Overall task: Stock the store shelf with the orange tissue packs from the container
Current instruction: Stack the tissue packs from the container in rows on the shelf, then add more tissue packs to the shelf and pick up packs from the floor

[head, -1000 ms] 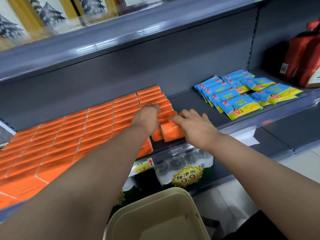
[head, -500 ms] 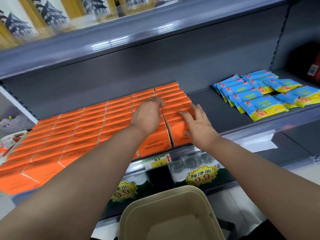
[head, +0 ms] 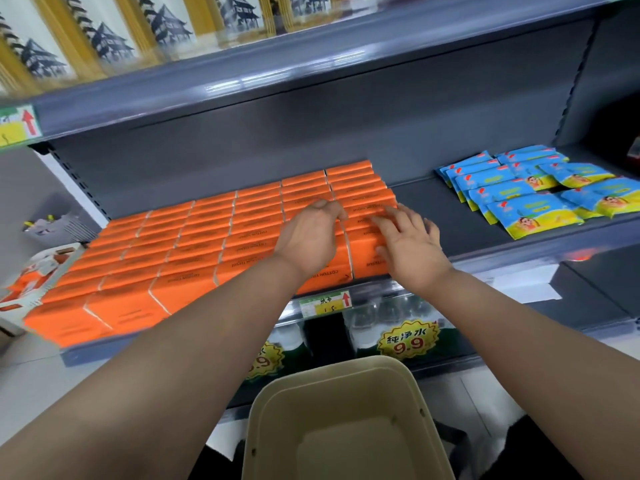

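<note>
Fingers (head: 393, 216) of the right hand (head: 412, 251) spread flat, gripping nothing. Nearest: beige plastic container (head: 273, 431), no pack showing in its visible part. Beyond it, both hands rest on the end columns of rectangular orange film-wrapped tissue packs (head: 207, 237). Left hand (head: 308, 237) loosely bent, pressing down, no grip seen. Packs stand in tight rows on the grey metal store shelf (head: 433, 199). Step, as I read it: squaring up the end columns. Next move: lift both hands clear, check container. Farther right, flat blue-and-yellow sachets (head: 526, 209), well apart.
</note>
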Motion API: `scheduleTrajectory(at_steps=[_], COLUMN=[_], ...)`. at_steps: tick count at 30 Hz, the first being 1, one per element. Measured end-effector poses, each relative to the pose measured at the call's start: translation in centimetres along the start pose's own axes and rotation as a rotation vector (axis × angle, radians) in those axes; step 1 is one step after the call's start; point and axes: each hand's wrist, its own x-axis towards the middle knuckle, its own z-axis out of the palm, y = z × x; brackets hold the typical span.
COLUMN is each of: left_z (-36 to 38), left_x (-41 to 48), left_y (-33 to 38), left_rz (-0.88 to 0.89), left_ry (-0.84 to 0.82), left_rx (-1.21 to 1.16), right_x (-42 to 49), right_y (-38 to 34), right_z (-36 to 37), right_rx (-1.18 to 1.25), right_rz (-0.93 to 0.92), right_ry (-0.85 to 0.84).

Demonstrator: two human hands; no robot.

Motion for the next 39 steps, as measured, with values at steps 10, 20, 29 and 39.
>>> scheduleTrajectory(at_steps=[10,20,29,39], left_z=[3.2,7.9,11.6,13.2], left_x=[-7.2,-13.8,-25.5,-33.2], left_y=[0.4,-3.7,-6.0,-5.3], left_rz=[0.148,-0.138,-0.557,-0.76], left_ry=[-0.146,-0.464,-0.713,-0.797], left_rx=[-0.05,-0.001,0.175,0.113], right_x=[-8.3,-13.0,-20.0,-23.6], right_y=[-0.4,-0.3,-1.4,-3.8], right_z=[5.0,11.5,14.8,15.1], right_rx=[-0.095,-0.165,-0.209,-0.131], right_rz=[-0.042,0.003,0.12,0.279], right_ry=[-0.023,-0.484,-0.673,-0.732])
